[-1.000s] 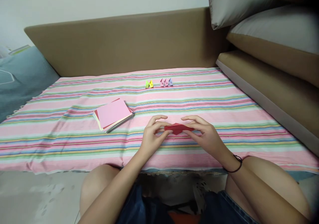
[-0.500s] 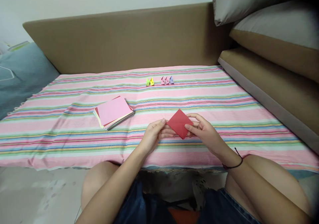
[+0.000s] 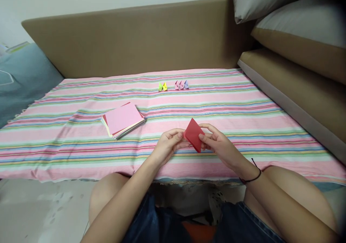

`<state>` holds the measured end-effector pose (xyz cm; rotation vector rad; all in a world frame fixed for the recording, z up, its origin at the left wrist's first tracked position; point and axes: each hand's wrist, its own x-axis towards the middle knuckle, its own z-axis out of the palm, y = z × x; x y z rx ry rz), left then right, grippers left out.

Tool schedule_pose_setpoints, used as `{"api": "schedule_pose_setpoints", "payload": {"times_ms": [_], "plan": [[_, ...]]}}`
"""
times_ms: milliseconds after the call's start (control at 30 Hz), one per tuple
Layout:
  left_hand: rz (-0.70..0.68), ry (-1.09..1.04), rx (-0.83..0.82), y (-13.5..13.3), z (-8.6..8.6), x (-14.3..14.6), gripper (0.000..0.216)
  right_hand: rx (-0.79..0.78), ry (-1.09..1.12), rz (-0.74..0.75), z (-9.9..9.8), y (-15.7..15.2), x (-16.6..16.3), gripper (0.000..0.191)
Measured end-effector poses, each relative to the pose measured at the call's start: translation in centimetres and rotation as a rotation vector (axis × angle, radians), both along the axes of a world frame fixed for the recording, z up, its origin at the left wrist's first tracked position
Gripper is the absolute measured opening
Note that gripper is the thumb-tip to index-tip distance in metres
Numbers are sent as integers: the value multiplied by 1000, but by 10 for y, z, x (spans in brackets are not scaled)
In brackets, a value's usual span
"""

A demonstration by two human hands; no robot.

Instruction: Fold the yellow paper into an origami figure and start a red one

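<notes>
A red folded paper (image 3: 193, 134), diamond-shaped and tilted on edge, is held between both hands just above the striped cloth. My right hand (image 3: 216, 138) grips its right side, with the thumb on the near face and fingers behind. At the left corner, my left hand (image 3: 171, 142) pinches the paper between thumb and fingers. Left of the hands lies a stack of coloured paper (image 3: 123, 118), with a pink sheet on top. Farther back stand small folded-paper pieces: a green and a yellow pair (image 3: 162, 87), and a pink and purple group (image 3: 181, 85).
The striped cloth (image 3: 81, 127) covers the seat, which ends in front of my knees. A brown backrest (image 3: 135, 41) rises behind it. Brown and grey cushions (image 3: 297, 55) are piled at the right, and a blue-grey cushion (image 3: 29, 73) sits at the left.
The red paper has turned from nearly flat toward me to tilted, looking narrower. My left thumb has come down from above the left corner to a pinch there.
</notes>
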<state>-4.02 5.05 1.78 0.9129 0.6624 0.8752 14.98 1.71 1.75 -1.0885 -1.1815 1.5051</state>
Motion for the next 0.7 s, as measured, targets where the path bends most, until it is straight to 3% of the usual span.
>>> {"api": "schedule_pose_setpoints", "payload": {"times_ms": [267, 400, 500, 700], "plan": [[93, 102, 112, 6, -2, -4, 41, 131, -143, -79, -7, 2, -7, 41], [32, 153, 130, 5, -5, -3, 52, 212, -296, -46, -9, 0, -6, 38], [19, 196, 208, 3, -6, -1, 59, 285, -408, -117, -8, 0, -4, 37], [88, 327, 414, 5, -7, 1, 34, 401, -393, -140, -1, 3, 2, 25]]}}
